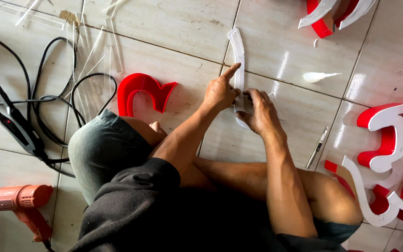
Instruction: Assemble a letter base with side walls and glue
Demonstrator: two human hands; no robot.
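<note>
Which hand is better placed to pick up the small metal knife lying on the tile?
Probably the right hand: the slim metal utility knife lies on its side, while the left hand presses the curved white plastic strip.

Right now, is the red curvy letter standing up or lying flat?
Lying flat: the red curved plastic letter rests its broad face on the tiled floor.

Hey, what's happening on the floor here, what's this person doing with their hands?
A person sits on the tiled floor, pressing both hands on a curved white plastic strip. The left hand has its index finger stretched along the strip; the right hand pinches its lower part. A red letter shape lies to the left, a small knife to the right, and red and white letters further right. An orange power tool and black cables lie at the left.
</note>
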